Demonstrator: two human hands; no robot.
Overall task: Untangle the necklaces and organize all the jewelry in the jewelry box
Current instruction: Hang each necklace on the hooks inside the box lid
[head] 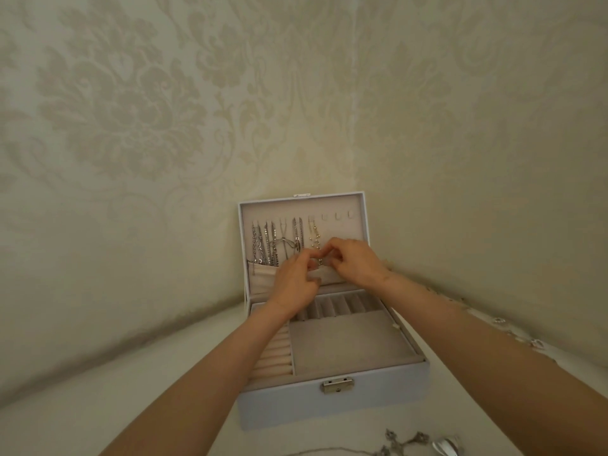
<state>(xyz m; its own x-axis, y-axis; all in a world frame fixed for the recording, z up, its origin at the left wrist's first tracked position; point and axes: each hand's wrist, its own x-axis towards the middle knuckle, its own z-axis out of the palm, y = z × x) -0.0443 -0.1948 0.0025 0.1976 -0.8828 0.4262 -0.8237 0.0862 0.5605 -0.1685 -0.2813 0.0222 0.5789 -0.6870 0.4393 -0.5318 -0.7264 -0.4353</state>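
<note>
A white jewelry box (332, 406) stands open on a white table, its lid upright against the wall. Several silver chains (266, 241) hang from hooks inside the lid (358, 205). A fine gold necklace (314, 240) hangs from a hook further right. My left hand (296, 284) and my right hand (353, 261) meet in front of the lid's fabric pocket. Both pinch the lower end of the gold necklace between fingertips. The box's tray (345, 343) holds ring rolls and a bare beige compartment.
Three hooks (337, 215) at the lid's right carry nothing. Loose jewelry lies on the table: a silver chain with ornaments (404, 444) at the bottom edge, and small pieces (516, 334) along the right by the wall. Patterned wallpaper rises behind the box.
</note>
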